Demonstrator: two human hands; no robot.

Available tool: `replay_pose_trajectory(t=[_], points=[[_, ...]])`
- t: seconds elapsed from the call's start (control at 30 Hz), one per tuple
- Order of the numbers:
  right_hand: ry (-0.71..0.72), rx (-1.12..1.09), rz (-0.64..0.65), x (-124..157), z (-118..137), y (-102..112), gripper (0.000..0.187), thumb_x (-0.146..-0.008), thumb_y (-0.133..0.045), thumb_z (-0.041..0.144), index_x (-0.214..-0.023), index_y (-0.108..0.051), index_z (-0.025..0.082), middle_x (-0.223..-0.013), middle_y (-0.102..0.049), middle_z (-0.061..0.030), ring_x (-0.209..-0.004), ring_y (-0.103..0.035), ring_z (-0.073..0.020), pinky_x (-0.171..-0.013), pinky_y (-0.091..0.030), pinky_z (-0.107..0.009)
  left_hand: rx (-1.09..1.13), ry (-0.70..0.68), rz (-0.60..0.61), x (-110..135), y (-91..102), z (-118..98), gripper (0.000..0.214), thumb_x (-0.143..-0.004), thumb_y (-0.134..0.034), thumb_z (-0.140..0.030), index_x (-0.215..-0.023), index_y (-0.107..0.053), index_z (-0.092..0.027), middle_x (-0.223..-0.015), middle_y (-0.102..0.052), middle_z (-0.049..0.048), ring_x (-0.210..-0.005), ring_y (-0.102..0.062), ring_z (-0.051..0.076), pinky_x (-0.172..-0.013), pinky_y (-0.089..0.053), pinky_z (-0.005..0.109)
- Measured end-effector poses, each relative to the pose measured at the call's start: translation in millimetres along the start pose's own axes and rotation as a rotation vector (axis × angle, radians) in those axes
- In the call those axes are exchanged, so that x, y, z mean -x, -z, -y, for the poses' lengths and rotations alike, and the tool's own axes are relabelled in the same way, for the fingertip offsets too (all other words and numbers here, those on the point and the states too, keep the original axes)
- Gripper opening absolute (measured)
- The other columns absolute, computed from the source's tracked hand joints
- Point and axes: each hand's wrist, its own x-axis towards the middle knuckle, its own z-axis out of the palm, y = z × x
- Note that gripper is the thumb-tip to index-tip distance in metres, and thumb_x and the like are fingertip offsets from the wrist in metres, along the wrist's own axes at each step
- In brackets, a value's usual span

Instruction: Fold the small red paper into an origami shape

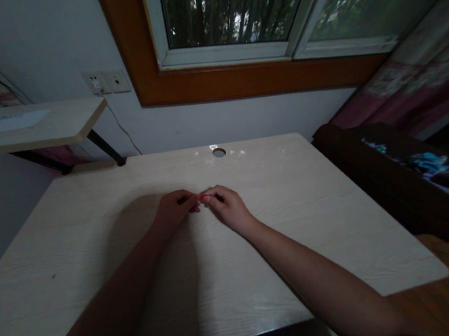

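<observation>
A small red item (202,197) shows between my fingertips over the middle of the table; it is too small and too covered to name. My left hand (174,208) pinches at its left end, thumb and index finger together. From the other side my right hand (228,205) grips it between thumb and fingers. Both hands are close together, just above or resting on the pale wood-grain table (227,274). Most of the red item is hidden by my fingers.
A cable hole (219,152) lies near the table's back edge. At the left stands a raised shelf (35,126) on black legs, with a paper sheet on it. Wall sockets (107,82) hold a plug and white cord. A dark brown piece of furniture (390,182) stands to the right.
</observation>
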Motion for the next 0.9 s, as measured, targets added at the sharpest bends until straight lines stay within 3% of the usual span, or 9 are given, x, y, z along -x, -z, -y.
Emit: replay_pose_trajectory(t=[0.3,0.67,0.9], points=[[-0.164,-0.382,-0.095,-2.0,-4.6,0.2,0.021,-0.083,-0.072,0.039,-0.09,-0.073,0.019,-0.079,-0.071,-0.0036,-0.073,-0.064,-0.016,-0.074,-0.051,-0.03,0.024,0.004,0.036,-0.1,1.0,2.1,0.028,-0.083,-0.069,-0.044,-0.076,-0.072,-0.018,-0.071,-0.075,0.0051,-0.064,-0.07,0.016,-0.066,-0.056,0.026],[-0.211,-0.449,-0.029,-2.0,-2.1,-0.1,0.025,-0.079,-0.076,0.042,-0.083,-0.073,0.018,-0.076,-0.071,-0.003,-0.07,-0.062,-0.0145,-0.069,-0.048,-0.029,-0.116,-0.084,0.163,-0.3,2.8,-2.6,0.024,-0.084,-0.066,-0.04,-0.077,-0.073,-0.018,-0.076,-0.076,0.0042,-0.071,-0.07,0.018,-0.069,-0.051,0.027],[-0.22,-0.472,-0.048,-2.8,-1.5,-0.7,0.027,-0.078,-0.077,0.043,-0.089,-0.075,0.019,-0.078,-0.072,-0.0031,-0.072,-0.062,-0.0151,-0.072,-0.048,-0.029,-0.049,-0.05,0.099,-1.4,4.5,2.2,0.028,-0.084,-0.068,-0.045,-0.079,-0.073,-0.018,-0.076,-0.076,0.0027,-0.074,-0.07,0.017,-0.072,-0.052,0.026]])
